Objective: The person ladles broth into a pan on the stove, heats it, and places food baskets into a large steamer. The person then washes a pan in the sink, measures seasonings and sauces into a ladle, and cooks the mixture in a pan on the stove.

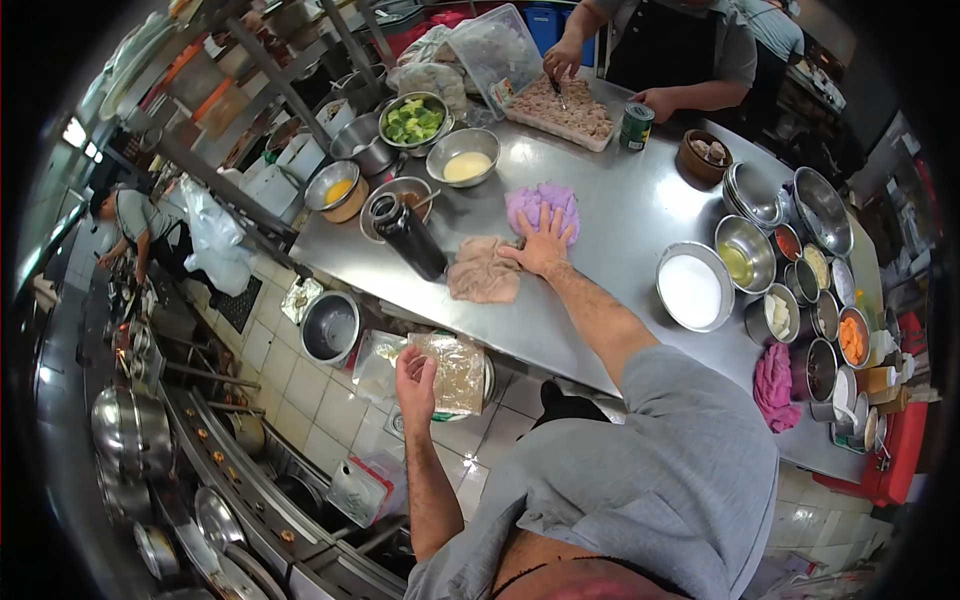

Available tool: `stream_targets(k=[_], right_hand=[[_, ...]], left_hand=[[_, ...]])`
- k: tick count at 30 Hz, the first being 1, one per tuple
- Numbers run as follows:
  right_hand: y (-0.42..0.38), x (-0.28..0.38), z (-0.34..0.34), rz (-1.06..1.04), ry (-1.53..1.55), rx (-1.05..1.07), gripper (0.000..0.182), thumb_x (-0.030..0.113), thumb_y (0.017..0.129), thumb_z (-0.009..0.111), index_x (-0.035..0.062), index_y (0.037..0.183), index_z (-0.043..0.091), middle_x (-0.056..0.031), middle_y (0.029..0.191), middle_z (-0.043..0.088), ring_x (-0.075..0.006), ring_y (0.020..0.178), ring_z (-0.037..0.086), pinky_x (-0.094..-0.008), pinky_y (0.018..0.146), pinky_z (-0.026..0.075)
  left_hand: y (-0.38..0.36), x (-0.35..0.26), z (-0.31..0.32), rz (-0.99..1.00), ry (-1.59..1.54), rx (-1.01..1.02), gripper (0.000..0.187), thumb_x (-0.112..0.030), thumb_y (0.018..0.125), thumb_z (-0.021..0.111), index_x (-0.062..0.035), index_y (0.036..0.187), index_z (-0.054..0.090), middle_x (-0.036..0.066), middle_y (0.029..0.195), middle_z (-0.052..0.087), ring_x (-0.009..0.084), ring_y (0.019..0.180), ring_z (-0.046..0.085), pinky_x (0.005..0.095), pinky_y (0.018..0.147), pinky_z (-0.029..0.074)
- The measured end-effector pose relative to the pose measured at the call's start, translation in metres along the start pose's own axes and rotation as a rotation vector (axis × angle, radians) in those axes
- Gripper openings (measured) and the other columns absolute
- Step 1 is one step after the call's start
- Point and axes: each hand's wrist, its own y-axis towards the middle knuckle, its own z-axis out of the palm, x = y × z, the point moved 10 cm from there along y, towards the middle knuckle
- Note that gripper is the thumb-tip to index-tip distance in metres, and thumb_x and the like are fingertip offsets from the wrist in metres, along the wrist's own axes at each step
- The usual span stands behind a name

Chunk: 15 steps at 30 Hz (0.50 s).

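Note:
My right hand [543, 240] lies spread on a crumpled purple cloth [555, 204] on the steel table [610, 210]. Just beside it, a beige cloth [484, 270] lies crumpled near the table's edge, close to my thumb. A dark bottle [410, 238] stands left of the beige cloth. Off the table, my left hand [415, 380] hangs in the air with its fingers loosely curled and apart, nothing seen in it. Beneath it is a wrapped package [447, 373] at floor level.
Across the table a co-worker's hand [563, 58] holds a utensil in a tray of meat [575, 113]. A can [636, 127] stands nearby. Bowls of broccoli [413, 121] and batter [466, 166] stand left; a bowl of white contents [692, 287] and several containers stand right.

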Motion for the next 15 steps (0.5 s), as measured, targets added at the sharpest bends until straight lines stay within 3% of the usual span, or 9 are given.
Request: stream_targets(k=[4, 8, 10, 11, 13, 15], right_hand=[[0.066, 0.005, 0.002, -0.136, -0.110, 0.006, 0.086, 0.073, 0.067, 0.048, 0.0288, 0.138, 0.026, -0.0164, 0.146, 0.003, -0.0431, 0.132, -0.004, -0.0636, 0.099, -0.001], [0.140, -0.013, 0.000, -0.208, -0.152, 0.029, 0.082, 0.073, 0.069, 0.044, 0.0275, 0.135, 0.032, -0.0131, 0.146, 0.010, -0.0391, 0.133, -0.002, -0.0626, 0.100, 0.000], [0.164, -0.042, -0.010, -0.145, -0.178, 0.031, 0.079, 0.072, 0.071, 0.044, 0.0270, 0.135, 0.033, -0.0125, 0.146, 0.011, -0.0376, 0.134, -0.001, -0.0617, 0.101, 0.001], [0.167, -0.061, -0.017, -0.081, -0.210, 0.011, 0.076, 0.070, 0.073, 0.044, 0.0265, 0.135, 0.033, -0.0119, 0.146, 0.012, -0.0361, 0.134, 0.000, -0.0609, 0.101, 0.001], [0.157, -0.089, -0.043, -0.002, -0.189, -0.177, 0.068, 0.063, 0.078, 0.042, 0.0243, 0.134, 0.035, -0.0115, 0.145, 0.016, -0.0359, 0.134, 0.002, -0.0606, 0.102, 0.003], [0.141, -0.120, -0.046, 0.141, -0.170, -0.198, 0.062, 0.056, 0.082, 0.041, 0.0197, 0.132, 0.038, -0.0138, 0.143, 0.022, -0.0369, 0.133, 0.010, -0.0608, 0.102, 0.005]], left_hand=[[0.049, -0.056, 0.024, 0.149, 0.029, -0.069, 0.061, -0.011, 0.077, 0.065, -0.0033, 0.128, 0.033, 0.010, 0.124, 0.040, 0.0210, 0.111, 0.041, 0.0352, 0.091, 0.036], [0.096, -0.102, 0.042, 0.268, 0.112, -0.207, 0.072, -0.012, 0.071, 0.070, -0.0046, 0.130, 0.029, 0.010, 0.125, 0.037, 0.0224, 0.110, 0.040, 0.0400, 0.092, 0.034], [0.099, -0.124, 0.045, 0.437, 0.197, -0.325, 0.069, -0.013, 0.070, 0.072, -0.0059, 0.127, 0.034, 0.011, 0.121, 0.039, 0.0240, 0.111, 0.040, 0.0384, 0.093, 0.034], [0.097, -0.115, 0.048, 0.415, 0.209, -0.331, 0.069, -0.013, 0.070, 0.072, -0.0059, 0.127, 0.034, 0.011, 0.121, 0.039, 0.0240, 0.111, 0.040, 0.0384, 0.093, 0.034], [0.088, -0.112, 0.104, 0.587, 0.512, -0.050, 0.064, -0.013, 0.069, 0.072, -0.0049, 0.123, 0.038, 0.013, 0.123, 0.039, 0.0269, 0.114, 0.039, 0.0370, 0.097, 0.032], [0.088, -0.105, 0.162, 0.599, 0.609, 0.150, 0.069, -0.014, 0.066, 0.074, -0.0054, 0.125, 0.039, 0.017, 0.126, 0.035, 0.0313, 0.115, 0.036, 0.0387, 0.099, 0.030]])
